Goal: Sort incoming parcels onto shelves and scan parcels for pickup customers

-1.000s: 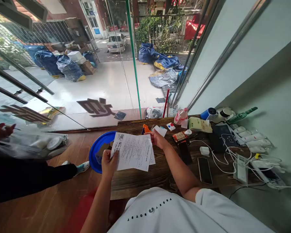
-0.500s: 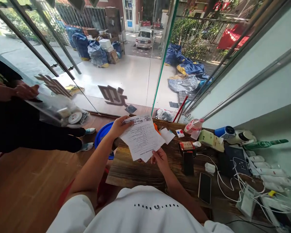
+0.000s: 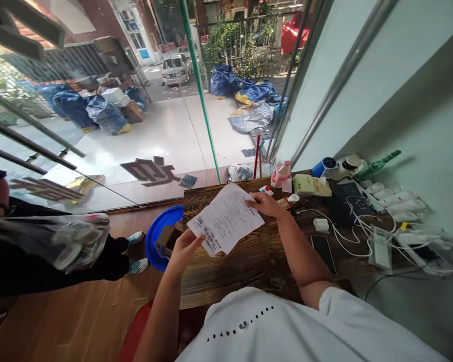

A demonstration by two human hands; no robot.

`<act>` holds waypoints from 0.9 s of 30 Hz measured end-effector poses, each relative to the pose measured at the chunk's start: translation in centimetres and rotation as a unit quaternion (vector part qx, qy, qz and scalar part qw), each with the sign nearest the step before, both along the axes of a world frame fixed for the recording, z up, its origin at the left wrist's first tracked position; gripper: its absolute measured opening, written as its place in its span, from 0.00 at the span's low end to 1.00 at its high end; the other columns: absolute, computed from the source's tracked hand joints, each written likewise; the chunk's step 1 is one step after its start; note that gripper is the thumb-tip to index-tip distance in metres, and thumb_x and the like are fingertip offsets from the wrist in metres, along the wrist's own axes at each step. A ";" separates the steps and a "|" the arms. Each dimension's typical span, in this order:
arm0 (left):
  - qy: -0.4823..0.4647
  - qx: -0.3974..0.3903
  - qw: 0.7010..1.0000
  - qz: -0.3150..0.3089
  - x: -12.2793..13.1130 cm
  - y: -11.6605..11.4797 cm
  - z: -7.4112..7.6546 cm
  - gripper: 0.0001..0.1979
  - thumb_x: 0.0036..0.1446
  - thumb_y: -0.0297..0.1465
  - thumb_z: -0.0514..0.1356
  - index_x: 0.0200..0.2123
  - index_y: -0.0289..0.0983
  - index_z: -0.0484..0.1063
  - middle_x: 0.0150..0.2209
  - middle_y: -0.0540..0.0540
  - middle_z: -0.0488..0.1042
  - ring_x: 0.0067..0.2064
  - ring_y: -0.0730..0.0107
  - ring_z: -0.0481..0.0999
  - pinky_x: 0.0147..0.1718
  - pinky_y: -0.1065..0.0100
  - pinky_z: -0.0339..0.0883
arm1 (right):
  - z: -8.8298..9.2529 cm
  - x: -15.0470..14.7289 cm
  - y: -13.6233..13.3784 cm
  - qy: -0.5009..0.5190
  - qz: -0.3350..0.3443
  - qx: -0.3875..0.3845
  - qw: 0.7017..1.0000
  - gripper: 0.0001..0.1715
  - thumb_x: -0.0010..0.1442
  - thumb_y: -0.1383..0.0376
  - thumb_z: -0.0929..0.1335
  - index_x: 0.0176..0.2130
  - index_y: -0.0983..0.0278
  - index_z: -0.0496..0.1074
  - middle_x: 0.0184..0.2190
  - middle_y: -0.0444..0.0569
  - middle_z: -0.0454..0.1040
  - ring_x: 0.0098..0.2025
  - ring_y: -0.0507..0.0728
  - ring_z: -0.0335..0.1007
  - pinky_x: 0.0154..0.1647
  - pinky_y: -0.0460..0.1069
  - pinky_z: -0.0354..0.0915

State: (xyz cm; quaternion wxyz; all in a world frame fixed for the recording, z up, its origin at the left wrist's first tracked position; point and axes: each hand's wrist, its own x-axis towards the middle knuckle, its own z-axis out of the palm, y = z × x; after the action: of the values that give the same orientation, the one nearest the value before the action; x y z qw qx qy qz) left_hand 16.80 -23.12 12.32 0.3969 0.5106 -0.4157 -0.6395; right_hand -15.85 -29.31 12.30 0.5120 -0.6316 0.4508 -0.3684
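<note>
Printed paper sheets (image 3: pixel 226 218), overlapping and slightly fanned, are held above the wooden table (image 3: pixel 226 284). My left hand (image 3: pixel 184 250) pinches their lower left corner, thumb on top. At the upper right edge my right hand (image 3: pixel 266 203) grips the same sheets between thumb and fingers. Small printed text covers the top sheet, too small to read. Just beyond my right hand lie a small white box with red and blue marks (image 3: pixel 266 190) and a white-capped item (image 3: pixel 292 199), partly hidden by my hand and wrist.
A blue bin (image 3: pixel 153 241) with cardboard inside stands left of the table. Beside it a person holds a clear plastic bag (image 3: pixel 73 241). A pink bottle (image 3: pixel 281 173), a green box (image 3: pixel 303 184), a phone (image 3: pixel 323 254) and white cables (image 3: pixel 349 246) occupy the table's right side. Glass doors lie ahead.
The sheets have turned in my hands: my left hand has come lower and nearer, my right hand has moved up to the far edge. My view has shifted right. The person's bag has swung.
</note>
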 end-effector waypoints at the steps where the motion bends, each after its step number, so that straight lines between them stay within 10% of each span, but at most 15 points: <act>1: 0.003 0.000 1.000 0.016 -0.4 0.3 -0.2 0.24 0.44 0.41 0.71 0.43 0.36 0.75 0.40 0.43 0.79 0.41 0.59 0.77 0.43 0.60 0.73 | 0.9 -0.4 -0.4 0.016 0.030 -0.014 0.999 0.24 0.57 0.46 0.68 0.33 0.65 0.76 0.26 0.45 0.71 0.27 0.53 0.63 0.26 0.46 0.56; 6: -0.060 -0.012 0.996 0.058 -1.8 1.1 -1.6 0.21 0.46 0.46 0.69 0.37 0.39 0.70 0.29 0.50 0.73 0.29 0.67 0.73 0.27 0.66 0.73 | 2.5 -0.5 -1.5 0.048 0.054 -0.068 0.995 0.25 0.60 0.47 0.66 0.29 0.65 0.75 0.22 0.43 0.67 0.24 0.50 0.59 0.25 0.45 0.52; 16: -0.084 -0.069 0.960 0.257 -3.6 3.4 -1.1 0.22 0.54 0.47 0.62 0.47 0.44 0.64 0.44 0.44 0.73 0.39 0.65 0.76 0.27 0.71 0.72 | -1.9 -7.6 0.6 0.120 -0.324 -0.105 0.933 0.21 0.57 0.53 0.70 0.41 0.67 0.79 0.37 0.53 0.80 0.37 0.60 0.73 0.36 0.50 0.65; 27: -0.065 -0.089 0.945 0.307 -6.2 5.1 0.5 0.18 0.57 0.46 0.59 0.47 0.46 0.61 0.49 0.42 0.72 0.47 0.59 0.76 0.32 0.66 0.74 | -5.4 -6.6 5.3 0.120 -0.284 -0.042 0.951 0.24 0.56 0.49 0.69 0.38 0.67 0.80 0.33 0.53 0.79 0.34 0.59 0.71 0.33 0.51 0.65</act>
State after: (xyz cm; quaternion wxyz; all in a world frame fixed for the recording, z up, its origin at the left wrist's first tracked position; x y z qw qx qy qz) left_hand 10.58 -17.98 12.81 0.5898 0.6167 -0.3186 -0.4127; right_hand -22.49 -23.96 6.93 0.3019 -0.5380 0.6534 -0.4388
